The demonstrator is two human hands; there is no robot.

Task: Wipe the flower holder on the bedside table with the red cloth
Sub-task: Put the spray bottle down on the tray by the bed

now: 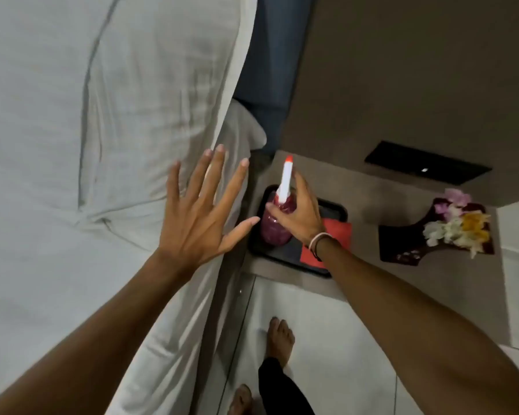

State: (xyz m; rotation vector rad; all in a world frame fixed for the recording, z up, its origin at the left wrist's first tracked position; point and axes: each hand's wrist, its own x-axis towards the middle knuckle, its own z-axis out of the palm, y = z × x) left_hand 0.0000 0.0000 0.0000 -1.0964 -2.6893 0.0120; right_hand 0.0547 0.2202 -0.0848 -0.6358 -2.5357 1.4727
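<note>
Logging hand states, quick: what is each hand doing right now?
Left hand: open, fingers spread, holding nothing.
Right hand: closed around the spray bottle on the black tray.

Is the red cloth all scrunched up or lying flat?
Lying flat. The red cloth rests smooth in the black tray, partly hidden under the right hand.
</note>
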